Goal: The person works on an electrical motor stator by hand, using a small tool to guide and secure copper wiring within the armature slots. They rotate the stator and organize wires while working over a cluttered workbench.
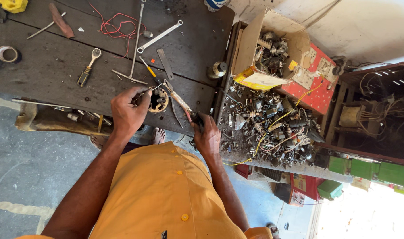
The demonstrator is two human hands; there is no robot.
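on the dark wooden counter [56, 66] lie a tape roll [7, 54], a ratchet spanner [88, 67], red wire [115, 26] and a long wrench [160, 36]. the left hand [129, 113], its grip closed, holds a small round metal part [158, 100] at the counter's near edge. the right hand [206, 135] is clamped on the handles of pliers [177, 99], whose nose meets the part, so the step looks like working its wires; a steady pull seems called for. rightwards, a heap of small parts [268, 128], a cardboard box [273, 48], concrete floor below.
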